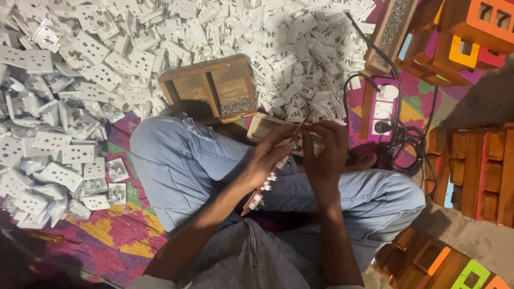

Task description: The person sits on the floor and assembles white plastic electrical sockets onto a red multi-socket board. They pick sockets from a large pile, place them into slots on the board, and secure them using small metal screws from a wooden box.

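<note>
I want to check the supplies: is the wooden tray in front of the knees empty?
No. The wooden tray holds a heap of small metal screws in its right compartment.

1. The long narrow wood-and-white socket strip (263,187) is mostly covered by the left hand (267,158).
2. The right hand (326,150) hides the thin stick-like tool's (300,128) lower end.
3. The heap of white plastic socket plates (80,80) is cut off by the top and left edges.
4. The small metal screws (235,105) in the shallow wooden tray (211,88) are too tiny to tell apart.
</note>
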Demonstrator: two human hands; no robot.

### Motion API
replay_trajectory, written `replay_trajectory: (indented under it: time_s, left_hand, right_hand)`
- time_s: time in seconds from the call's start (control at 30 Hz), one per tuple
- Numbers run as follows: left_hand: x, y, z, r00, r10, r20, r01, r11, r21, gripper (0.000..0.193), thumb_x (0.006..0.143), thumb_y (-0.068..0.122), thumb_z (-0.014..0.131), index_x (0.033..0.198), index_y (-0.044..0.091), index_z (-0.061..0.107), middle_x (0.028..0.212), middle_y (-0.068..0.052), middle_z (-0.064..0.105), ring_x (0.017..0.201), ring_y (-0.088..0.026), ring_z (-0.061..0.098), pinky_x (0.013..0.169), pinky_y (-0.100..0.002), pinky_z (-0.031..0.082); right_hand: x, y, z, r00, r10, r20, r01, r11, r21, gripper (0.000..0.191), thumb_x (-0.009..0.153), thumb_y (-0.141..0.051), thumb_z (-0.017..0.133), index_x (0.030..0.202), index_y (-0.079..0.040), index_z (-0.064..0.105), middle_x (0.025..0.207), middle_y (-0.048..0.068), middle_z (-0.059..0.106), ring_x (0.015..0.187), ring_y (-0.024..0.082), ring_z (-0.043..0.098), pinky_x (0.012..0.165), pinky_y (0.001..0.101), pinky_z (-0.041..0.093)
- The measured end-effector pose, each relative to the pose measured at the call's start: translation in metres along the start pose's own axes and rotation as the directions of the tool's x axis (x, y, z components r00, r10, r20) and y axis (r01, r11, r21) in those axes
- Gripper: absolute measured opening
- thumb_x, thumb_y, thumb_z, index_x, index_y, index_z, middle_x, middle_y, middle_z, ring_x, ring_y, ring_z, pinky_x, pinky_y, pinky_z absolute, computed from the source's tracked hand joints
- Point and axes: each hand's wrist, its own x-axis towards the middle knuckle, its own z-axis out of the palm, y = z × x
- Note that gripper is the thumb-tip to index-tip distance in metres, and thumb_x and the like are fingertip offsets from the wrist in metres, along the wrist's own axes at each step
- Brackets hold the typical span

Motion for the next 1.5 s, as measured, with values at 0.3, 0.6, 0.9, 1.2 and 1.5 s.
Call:
replay_trajectory:
  time_s: [0.3,0.6,0.9,1.2,1.5]
  left_hand:
    - [-0.001,0.006,0.002,0.999,-0.036,0.023,0.035,0.999,0.037,0.049,0.103,0.012,0.056,0.150,0.001,0.046,0.147,-0.015,0.056,0.142,-0.024,0.050,0.115,-0.038,0.043]
    - [0.000,0.000,-0.002,0.998,-0.052,0.037,0.051,0.998,0.033,0.048,0.105,0.015,0.055,0.150,0.004,0.046,0.148,-0.016,0.055,0.138,-0.025,0.053,0.111,-0.038,0.049]
    - [0.000,-0.008,-0.004,0.997,-0.061,0.049,0.061,0.998,-0.008,0.048,0.104,0.012,0.055,0.150,0.003,0.045,0.148,-0.017,0.056,0.137,-0.025,0.053,0.114,-0.039,0.044]
    - [0.001,-0.004,-0.005,0.997,-0.068,0.044,0.072,0.993,-0.096,0.049,0.105,0.012,0.052,0.153,0.003,0.042,0.147,-0.016,0.057,0.131,-0.026,0.056,0.109,-0.038,0.046]
    - [0.001,-0.002,-0.004,0.996,-0.081,0.045,0.083,0.996,-0.045,0.049,0.106,0.014,0.053,0.152,0.002,0.043,0.147,-0.018,0.057,0.135,-0.027,0.056,0.112,-0.041,0.047]
  right_hand:
    - [0.004,0.004,-0.011,0.999,-0.015,0.044,0.012,0.999,0.048,0.020,0.088,0.001,0.081,0.105,-0.005,0.071,0.110,0.011,0.066,0.105,0.029,0.065,0.090,0.0392,0.052]
    - [0.006,0.003,-0.013,0.992,-0.111,0.057,0.109,0.993,0.034,0.018,0.089,0.005,0.079,0.102,-0.005,0.070,0.106,0.010,0.071,0.103,0.029,0.069,0.092,0.0388,0.054]
    - [0.004,0.003,-0.014,0.996,0.063,0.065,-0.080,0.955,0.286,0.021,0.088,0.011,0.076,0.102,-0.002,0.066,0.106,0.010,0.072,0.103,0.021,0.071,0.090,0.0317,0.055]
    - [-0.006,0.020,-0.012,0.993,0.103,0.061,-0.116,0.951,0.286,0.017,0.094,0.013,0.071,0.104,0.000,0.069,0.104,0.009,0.072,0.096,0.018,0.069,0.084,0.0275,0.053]
    - [-0.021,0.035,-0.005,0.924,0.381,0.023,-0.329,0.766,0.552,0.017,0.096,0.011,0.072,0.110,0.002,0.067,0.111,0.008,0.073,0.106,0.015,0.073,0.094,0.0246,0.058]
